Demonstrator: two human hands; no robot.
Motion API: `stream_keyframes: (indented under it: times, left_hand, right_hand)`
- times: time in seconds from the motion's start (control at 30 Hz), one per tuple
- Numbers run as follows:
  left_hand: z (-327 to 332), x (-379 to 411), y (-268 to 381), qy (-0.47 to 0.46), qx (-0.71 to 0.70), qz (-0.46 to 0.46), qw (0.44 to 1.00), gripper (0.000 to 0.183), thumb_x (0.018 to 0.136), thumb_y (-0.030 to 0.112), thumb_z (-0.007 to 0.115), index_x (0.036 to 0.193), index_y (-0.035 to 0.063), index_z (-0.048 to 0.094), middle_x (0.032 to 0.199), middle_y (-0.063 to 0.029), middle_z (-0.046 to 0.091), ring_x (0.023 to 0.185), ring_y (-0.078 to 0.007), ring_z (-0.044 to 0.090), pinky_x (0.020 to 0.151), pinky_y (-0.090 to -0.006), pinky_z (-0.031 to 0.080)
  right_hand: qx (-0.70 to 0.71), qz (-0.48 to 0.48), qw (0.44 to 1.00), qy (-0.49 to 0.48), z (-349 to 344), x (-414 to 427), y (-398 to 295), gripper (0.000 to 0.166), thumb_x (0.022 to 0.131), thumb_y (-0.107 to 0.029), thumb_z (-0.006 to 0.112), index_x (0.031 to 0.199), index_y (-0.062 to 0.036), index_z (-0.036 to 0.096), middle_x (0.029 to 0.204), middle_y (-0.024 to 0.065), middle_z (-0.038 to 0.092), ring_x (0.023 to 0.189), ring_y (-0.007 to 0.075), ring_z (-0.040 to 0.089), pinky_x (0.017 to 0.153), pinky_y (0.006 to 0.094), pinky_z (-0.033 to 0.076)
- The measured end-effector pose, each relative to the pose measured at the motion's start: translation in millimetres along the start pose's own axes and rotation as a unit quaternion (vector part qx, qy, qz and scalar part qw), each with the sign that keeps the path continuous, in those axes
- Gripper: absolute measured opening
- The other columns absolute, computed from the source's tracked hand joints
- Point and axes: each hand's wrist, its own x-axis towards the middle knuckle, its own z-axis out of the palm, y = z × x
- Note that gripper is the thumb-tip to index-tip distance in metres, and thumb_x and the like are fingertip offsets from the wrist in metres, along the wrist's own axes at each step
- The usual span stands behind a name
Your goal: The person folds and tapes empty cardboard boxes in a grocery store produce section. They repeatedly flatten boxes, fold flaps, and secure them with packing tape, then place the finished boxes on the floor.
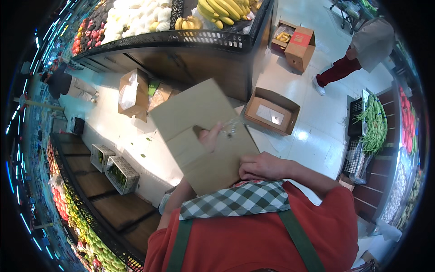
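Note:
A brown cardboard box (190,119) is held up in front of my chest, one broad panel facing me. My left forearm passes behind it, and part of my left hand (210,138) comes through the handhold hole, its thumb lying on the panel. At the box's lower right edge, the fingers of my right hand (259,166) are curled against the cardboard. Clear tape (231,128) sticks to the panel near the right edge. The far side of the box and the rest of my left hand are hidden.
An open cardboard tray box (251,112) sits on the floor ahead. Another carton (134,91) stands by the fruit stand (204,57), which bears bananas (224,12). Plastic crates (122,175) line the left shelving. People (372,44) stand at right and far left.

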Motion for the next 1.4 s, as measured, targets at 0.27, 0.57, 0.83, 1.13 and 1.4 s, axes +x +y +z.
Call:
stream_keyframes:
  times: [0.27, 0.57, 0.83, 1.13, 1.4]
  left_hand:
    - [5, -9, -16, -0.016, -0.181, 0.142, 0.973, 0.033, 0.092, 0.024, 0.055, 0.115, -0.0002, 0.056, 0.105, -0.0077, 0.063, 0.096, -0.0159, 0.058, 0.087, -0.0311, 0.044]
    - [8, -16, -19, -0.053, -0.13, 0.152, 0.978, 0.037, 0.093, 0.024, 0.053, 0.121, -0.0001, 0.054, 0.114, -0.007, 0.061, 0.103, -0.0153, 0.056, 0.089, -0.03, 0.044]
    - [16, -23, -22, -0.02, -0.129, 0.22, 0.967, 0.031, 0.091, 0.025, 0.057, 0.111, 0.001, 0.059, 0.104, -0.0045, 0.062, 0.096, -0.0154, 0.056, 0.088, -0.0306, 0.042]
    - [18, -32, -13, -0.063, -0.093, 0.163, 0.98, 0.042, 0.091, 0.025, 0.056, 0.125, 0.0004, 0.049, 0.116, -0.008, 0.058, 0.107, -0.0171, 0.053, 0.094, -0.0332, 0.04]
    - [19, -31, -9, -0.055, -0.116, 0.177, 0.976, 0.039, 0.092, 0.021, 0.055, 0.124, -0.0006, 0.049, 0.114, -0.0073, 0.06, 0.105, -0.0159, 0.055, 0.092, -0.0318, 0.042]
  right_hand:
    - [-0.129, 0.047, 0.951, 0.276, -46, 24, 9, 0.021, 0.081, -0.01, 0.067, 0.102, -0.0072, 0.065, 0.084, 0.0063, 0.056, 0.07, 0.0195, 0.06, 0.058, 0.0303, 0.048]
    - [-0.128, 0.076, 0.955, 0.256, -42, 38, 25, 0.017, 0.075, -0.01, 0.072, 0.089, -0.0037, 0.066, 0.079, 0.0057, 0.057, 0.065, 0.0188, 0.059, 0.055, 0.0297, 0.047]
    - [-0.241, 0.12, 0.946, 0.178, -41, 38, 16, 0.015, 0.082, -0.017, 0.065, 0.083, -0.0063, 0.055, 0.082, 0.0062, 0.054, 0.066, 0.0251, 0.058, 0.057, 0.0355, 0.047]
    - [-0.11, 0.112, 0.986, 0.049, -51, 25, 27, 0.016, 0.091, -0.02, 0.054, 0.09, -0.0061, 0.047, 0.088, 0.0107, 0.051, 0.075, 0.0308, 0.057, 0.065, 0.0403, 0.047]
    - [-0.135, 0.047, 0.959, 0.246, -44, 14, 23, 0.014, 0.078, -0.01, 0.07, 0.089, -0.0065, 0.061, 0.079, 0.0068, 0.055, 0.063, 0.0215, 0.058, 0.053, 0.0317, 0.048]
